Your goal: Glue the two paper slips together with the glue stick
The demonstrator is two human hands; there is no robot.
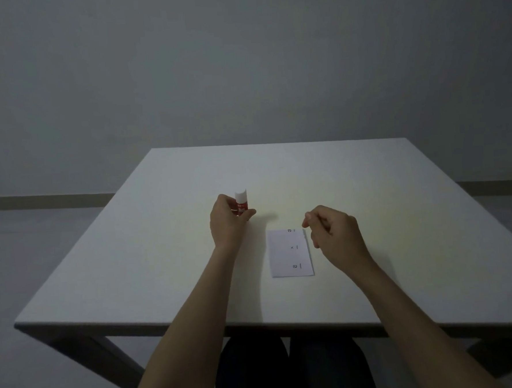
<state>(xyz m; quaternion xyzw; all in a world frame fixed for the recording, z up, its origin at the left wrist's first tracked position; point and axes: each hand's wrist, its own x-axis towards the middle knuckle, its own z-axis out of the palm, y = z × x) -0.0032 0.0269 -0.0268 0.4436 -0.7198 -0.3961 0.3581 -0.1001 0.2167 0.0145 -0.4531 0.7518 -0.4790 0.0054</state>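
The white tabletop [163, 259] fills the middle of the frame. The paper slips [290, 253] lie flat at centre right, long axis running away from the person. The right hand [335, 234] hovers beside them, loosely curled and empty. The left hand [228, 222] pinches the upright, capped glue stick [241, 202] at centre. The unpinned slips could slide when they are glued.

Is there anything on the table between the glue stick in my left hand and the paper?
Nothing visible. The left hand holds the glue stick upright, and only bare table lies between it and the paper.
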